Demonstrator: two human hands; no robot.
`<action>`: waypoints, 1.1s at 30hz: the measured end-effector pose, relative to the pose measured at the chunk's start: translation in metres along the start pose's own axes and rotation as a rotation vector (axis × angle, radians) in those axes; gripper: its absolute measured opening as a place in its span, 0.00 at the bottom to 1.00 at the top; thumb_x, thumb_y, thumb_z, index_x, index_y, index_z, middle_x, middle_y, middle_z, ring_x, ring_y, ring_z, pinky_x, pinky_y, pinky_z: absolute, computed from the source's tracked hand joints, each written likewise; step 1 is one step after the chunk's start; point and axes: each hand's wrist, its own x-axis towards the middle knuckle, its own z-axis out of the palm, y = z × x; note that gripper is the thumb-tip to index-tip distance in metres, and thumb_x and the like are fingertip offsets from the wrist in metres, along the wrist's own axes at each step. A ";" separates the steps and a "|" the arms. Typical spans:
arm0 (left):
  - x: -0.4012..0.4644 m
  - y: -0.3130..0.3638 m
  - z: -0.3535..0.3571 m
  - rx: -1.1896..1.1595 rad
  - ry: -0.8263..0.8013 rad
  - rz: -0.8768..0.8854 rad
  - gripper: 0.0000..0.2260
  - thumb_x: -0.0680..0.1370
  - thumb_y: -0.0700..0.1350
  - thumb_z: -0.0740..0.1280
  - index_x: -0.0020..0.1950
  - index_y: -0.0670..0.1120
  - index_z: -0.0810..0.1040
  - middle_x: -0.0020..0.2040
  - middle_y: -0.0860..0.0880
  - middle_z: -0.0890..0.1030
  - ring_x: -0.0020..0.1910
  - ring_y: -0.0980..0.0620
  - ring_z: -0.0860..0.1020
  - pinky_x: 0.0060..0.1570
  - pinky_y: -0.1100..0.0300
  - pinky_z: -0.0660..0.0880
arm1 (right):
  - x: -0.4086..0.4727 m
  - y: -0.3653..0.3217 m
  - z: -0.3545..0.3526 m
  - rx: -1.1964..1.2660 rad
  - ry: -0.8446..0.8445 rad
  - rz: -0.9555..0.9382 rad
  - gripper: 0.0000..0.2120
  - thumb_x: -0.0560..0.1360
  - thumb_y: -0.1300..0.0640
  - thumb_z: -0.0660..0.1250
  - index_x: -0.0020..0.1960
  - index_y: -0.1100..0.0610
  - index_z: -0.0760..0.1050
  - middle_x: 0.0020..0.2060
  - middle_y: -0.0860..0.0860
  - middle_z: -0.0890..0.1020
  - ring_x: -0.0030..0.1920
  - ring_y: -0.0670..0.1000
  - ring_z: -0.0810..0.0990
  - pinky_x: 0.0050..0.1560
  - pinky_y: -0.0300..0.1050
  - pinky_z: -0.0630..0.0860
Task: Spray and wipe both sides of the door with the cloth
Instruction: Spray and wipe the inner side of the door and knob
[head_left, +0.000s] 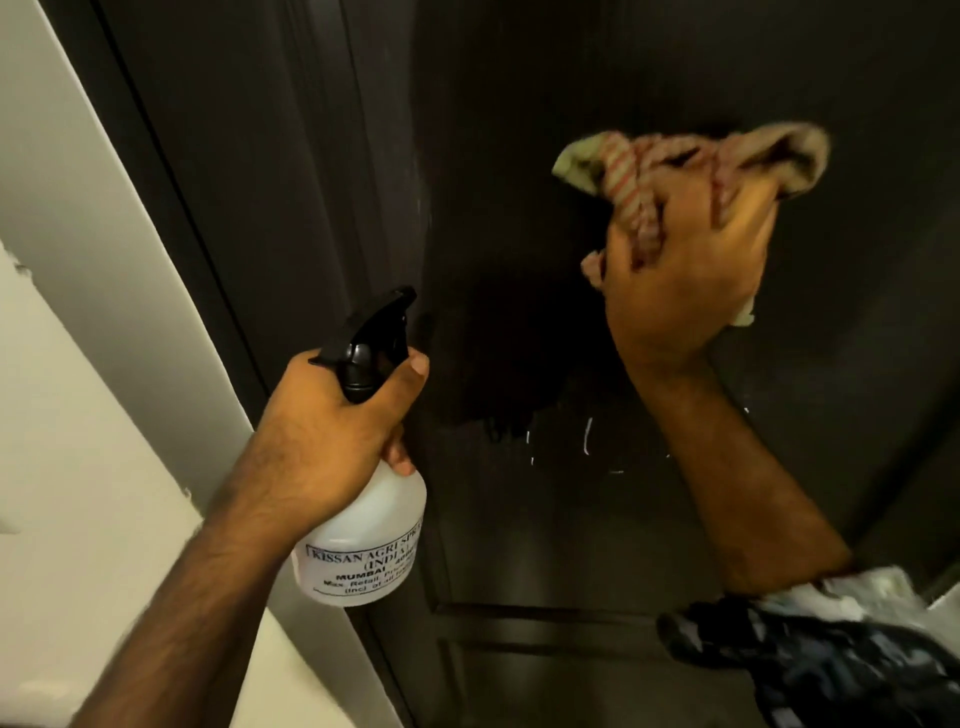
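Observation:
A dark brown panelled door (519, 208) fills the view. My right hand (685, 280) presses a crumpled striped cloth (654, 166) flat against the door's upper middle panel; the cloth is blurred. My left hand (332, 431) grips the neck of a white spray bottle (363, 540) with a black trigger head, held upright close to the door's left side, its nozzle pointing at the door. Below the cloth a darker wet patch (498, 364) spreads, with a few shiny drips (587, 436) under it.
The dark door frame (171, 197) runs diagonally at the left, with a pale cream wall (78, 364) beside it. A dark patterned sleeve (831, 665) covers my right upper arm at the bottom right. A lower door panel (545, 639) lies beneath.

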 end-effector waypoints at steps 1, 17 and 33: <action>0.001 -0.001 0.002 -0.007 -0.016 0.001 0.13 0.82 0.55 0.67 0.44 0.49 0.83 0.25 0.46 0.82 0.26 0.53 0.83 0.45 0.53 0.81 | -0.026 0.008 -0.003 0.010 -0.056 -0.042 0.15 0.78 0.50 0.74 0.61 0.52 0.74 0.55 0.66 0.82 0.52 0.67 0.83 0.53 0.56 0.80; -0.011 0.016 0.095 0.043 -0.360 0.060 0.09 0.83 0.55 0.67 0.47 0.52 0.80 0.24 0.51 0.81 0.28 0.54 0.85 0.38 0.61 0.81 | -0.189 0.065 -0.098 0.170 -0.719 0.153 0.15 0.74 0.52 0.77 0.61 0.48 0.82 0.57 0.53 0.81 0.56 0.57 0.81 0.52 0.53 0.81; -0.014 0.038 0.167 0.194 -0.530 0.021 0.13 0.82 0.60 0.66 0.52 0.51 0.80 0.33 0.52 0.82 0.30 0.57 0.84 0.36 0.64 0.78 | -0.024 0.170 -0.120 0.254 -0.061 0.648 0.15 0.78 0.51 0.74 0.63 0.55 0.81 0.58 0.54 0.84 0.60 0.55 0.83 0.66 0.55 0.79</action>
